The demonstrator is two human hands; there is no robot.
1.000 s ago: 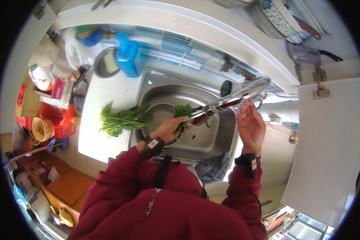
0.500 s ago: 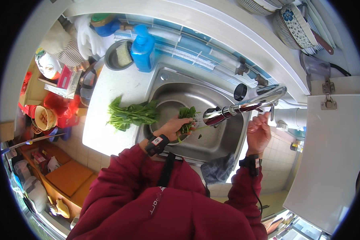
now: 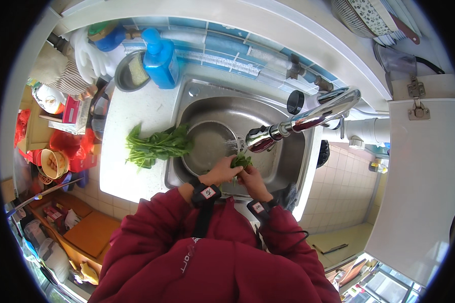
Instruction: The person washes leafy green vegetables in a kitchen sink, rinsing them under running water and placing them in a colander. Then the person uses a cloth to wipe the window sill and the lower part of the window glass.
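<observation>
Just below the faucet spout, my left hand [image 3: 220, 171] is closed on a small bunch of leafy greens [image 3: 241, 160]. My right hand [image 3: 254, 183] meets it from the right, its fingers pinching the same bunch. The chrome faucet [image 3: 301, 120] reaches in from the right, and water runs from its head beside the bunch. Under the stream stands a round metal basin [image 3: 205, 143] inside the steel sink [image 3: 222, 107], with water in it. A larger pile of leafy greens [image 3: 156, 145] lies on the white counter left of the sink, its stems reaching the sink's edge.
Behind the sink stand a blue pump bottle [image 3: 160, 63] and a grey bowl [image 3: 128, 76] with a sponge. A dark cloth [image 3: 288, 196] hangs at the sink's front right. The white cabinet door [image 3: 419, 187] stands to the right, and dishes [image 3: 366, 19] sit upper right.
My right hand has come from beside the faucet lever to the bunch of greens. My left hand has shifted slightly nearer the front edge of the sink. The whole view has shifted a little.
</observation>
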